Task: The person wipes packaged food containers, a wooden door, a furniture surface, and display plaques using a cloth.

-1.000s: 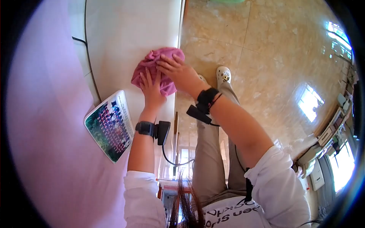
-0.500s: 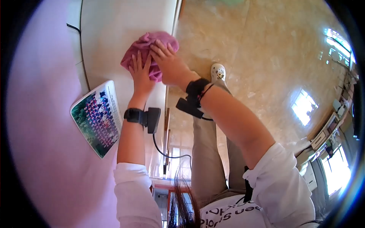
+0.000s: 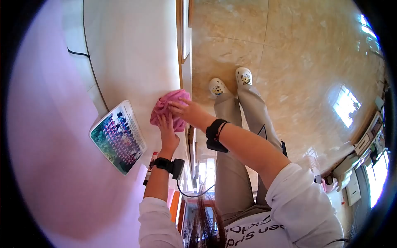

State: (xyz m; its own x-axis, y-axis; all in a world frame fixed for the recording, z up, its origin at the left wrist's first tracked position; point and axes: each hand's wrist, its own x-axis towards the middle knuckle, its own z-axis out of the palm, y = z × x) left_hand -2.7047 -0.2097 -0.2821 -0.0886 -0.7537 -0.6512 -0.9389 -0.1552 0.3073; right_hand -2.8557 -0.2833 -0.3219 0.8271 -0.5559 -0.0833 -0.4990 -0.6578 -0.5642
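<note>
A crumpled pink cloth (image 3: pixel 158 108) lies on the white top (image 3: pixel 132 49) of a long piece of furniture, close to its front edge. My left hand (image 3: pixel 168 136) rests on the near part of the cloth with its fingers spread. From the right, my right hand (image 3: pixel 192 115) reaches across and lies on the cloth too, fingers stretched out over it. The fingers of both hands are close together on the cloth. To the left of my left hand is a group photo (image 3: pixel 118 138) with a pale border, set at a slant.
A black cable (image 3: pixel 78 53) runs along the back of the top by the pinkish wall (image 3: pixel 45 144). Close to my left wrist is a small red and white object (image 3: pixel 152 159), partly hidden. My white clogs (image 3: pixel 244 76) stand on the glossy tan floor (image 3: pixel 297 53).
Both hands and the pink cloth have moved toward my body along the top, closer to the group photo. The camera view has shifted, and both clogs now show. My hands stay on the cloth.
</note>
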